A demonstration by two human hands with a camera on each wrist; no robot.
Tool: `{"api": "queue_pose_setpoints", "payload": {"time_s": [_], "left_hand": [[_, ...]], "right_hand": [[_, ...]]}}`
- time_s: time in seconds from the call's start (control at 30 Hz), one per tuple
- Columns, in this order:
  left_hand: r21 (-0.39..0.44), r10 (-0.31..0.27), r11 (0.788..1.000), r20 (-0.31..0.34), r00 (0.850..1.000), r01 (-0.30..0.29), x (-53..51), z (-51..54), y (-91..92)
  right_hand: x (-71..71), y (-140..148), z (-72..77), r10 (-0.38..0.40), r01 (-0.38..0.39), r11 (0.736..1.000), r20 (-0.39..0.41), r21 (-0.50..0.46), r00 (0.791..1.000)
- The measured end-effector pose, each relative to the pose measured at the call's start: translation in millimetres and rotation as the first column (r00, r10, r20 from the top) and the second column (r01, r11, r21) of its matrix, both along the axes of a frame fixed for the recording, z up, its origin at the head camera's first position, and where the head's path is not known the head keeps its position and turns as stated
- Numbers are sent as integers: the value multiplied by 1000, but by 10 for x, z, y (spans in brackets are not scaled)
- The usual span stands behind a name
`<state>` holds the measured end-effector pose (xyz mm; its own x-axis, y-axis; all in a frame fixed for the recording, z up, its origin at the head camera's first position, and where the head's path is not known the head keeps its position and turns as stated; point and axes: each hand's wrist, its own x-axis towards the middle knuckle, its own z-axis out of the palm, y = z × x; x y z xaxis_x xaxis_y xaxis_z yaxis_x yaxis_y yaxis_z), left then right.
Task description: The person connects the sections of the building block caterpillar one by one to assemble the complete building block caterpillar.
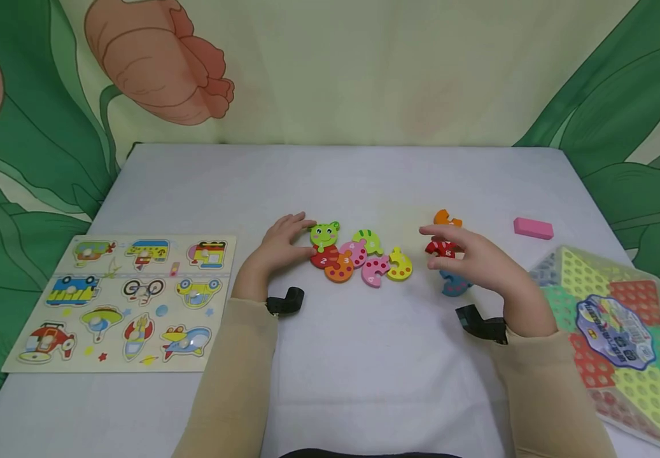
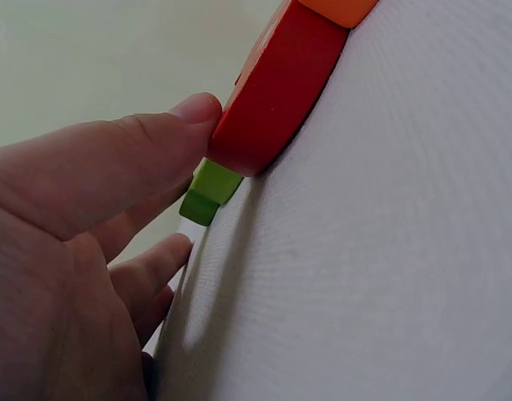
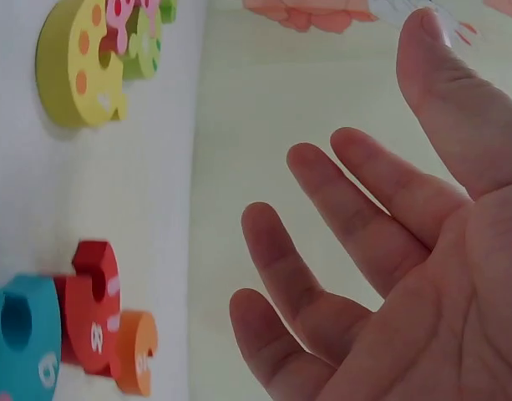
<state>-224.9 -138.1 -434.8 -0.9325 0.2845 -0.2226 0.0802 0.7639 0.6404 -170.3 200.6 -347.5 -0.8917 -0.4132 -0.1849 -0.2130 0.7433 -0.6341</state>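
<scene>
My left hand (image 1: 277, 249) rests at the green smiling head piece (image 1: 324, 235) and the red piece (image 1: 322, 257), its thumb touching the red piece (image 2: 281, 92) in the left wrist view. Joined to them run an orange piece (image 1: 339, 270), a pink piece (image 1: 355, 252) and a green striped piece (image 1: 368, 240). Beside these lie another pink piece (image 1: 373, 271) and a yellow one (image 1: 400, 265). My right hand (image 1: 478, 257), fingers spread and holding nothing, hovers over a red striped piece (image 1: 440, 248), near an orange piece (image 1: 445, 218) and a blue piece (image 1: 454, 284).
A vehicle puzzle board (image 1: 113, 331) lies at the left of the table. At the right are a pink block (image 1: 533, 228) and a colourful game board in clear packaging (image 1: 633, 292). A patterned curtain (image 1: 330, 76) hangs behind the table.
</scene>
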Motion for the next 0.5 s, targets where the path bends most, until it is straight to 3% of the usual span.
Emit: {"api": "queue_pose_setpoints", "payload": {"time_s": [0.5], "left_hand": [[-45,-3,999,9,1000,4,13,20,37]], "right_hand": [[242,376,-96,-40,38,998,36,53,999]]}}
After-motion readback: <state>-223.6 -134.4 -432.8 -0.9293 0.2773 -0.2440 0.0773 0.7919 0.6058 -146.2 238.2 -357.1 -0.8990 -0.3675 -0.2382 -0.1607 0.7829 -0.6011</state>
